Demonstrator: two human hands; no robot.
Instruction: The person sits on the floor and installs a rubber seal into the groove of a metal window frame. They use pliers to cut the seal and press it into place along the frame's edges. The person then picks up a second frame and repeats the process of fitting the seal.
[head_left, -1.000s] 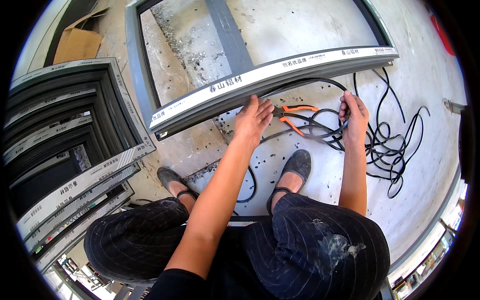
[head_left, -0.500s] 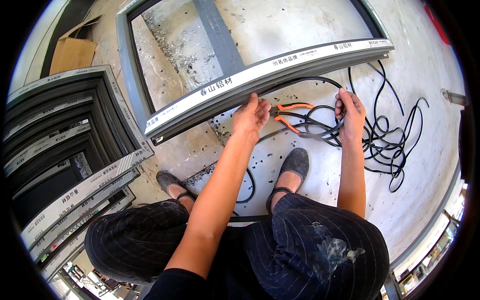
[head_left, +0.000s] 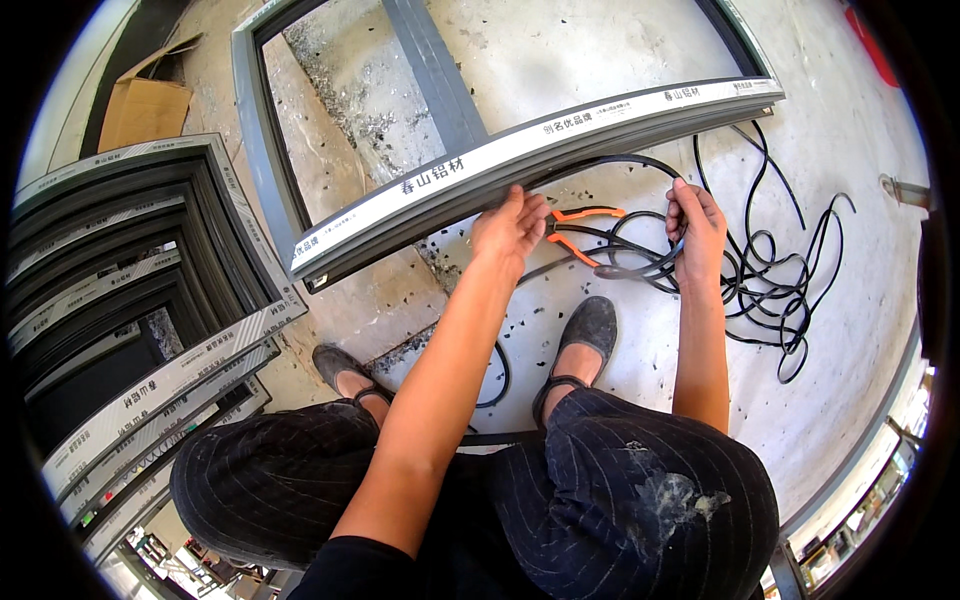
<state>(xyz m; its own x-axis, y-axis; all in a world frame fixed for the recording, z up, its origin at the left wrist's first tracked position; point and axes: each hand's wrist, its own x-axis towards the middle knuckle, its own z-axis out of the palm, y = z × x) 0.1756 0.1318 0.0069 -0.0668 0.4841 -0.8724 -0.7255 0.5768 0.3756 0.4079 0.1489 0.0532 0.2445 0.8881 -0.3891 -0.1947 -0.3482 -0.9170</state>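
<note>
My left hand (head_left: pixel 508 228) has its thumb pressed to the near edge of a grey window frame (head_left: pixel 560 150); its fingers are loosely curled and apart. Along that edge runs a black rubber sealing strip (head_left: pixel 625 159), which leaves the frame and bends to my right hand (head_left: pixel 698 238). My right thumb and fingers pinch the strip. A bit of something bluish shows by the right palm, too small to name. Between my hands is a pair of orange-handled pliers (head_left: pixel 572 249), its head partly hidden by my left fingers; I cannot tell what it rests on.
Loose strip (head_left: pixel 775 280) lies tangled on the pale floor at the right. Several dark frames (head_left: pixel 150 385) are stacked at the left, with a cardboard box (head_left: pixel 150 105) behind them. Black scraps are scattered around my shoes (head_left: pixel 582 335).
My left hand has slid slightly to the right along the frame's edge. The right hand has shifted a little to the left, still pinching the strip.
</note>
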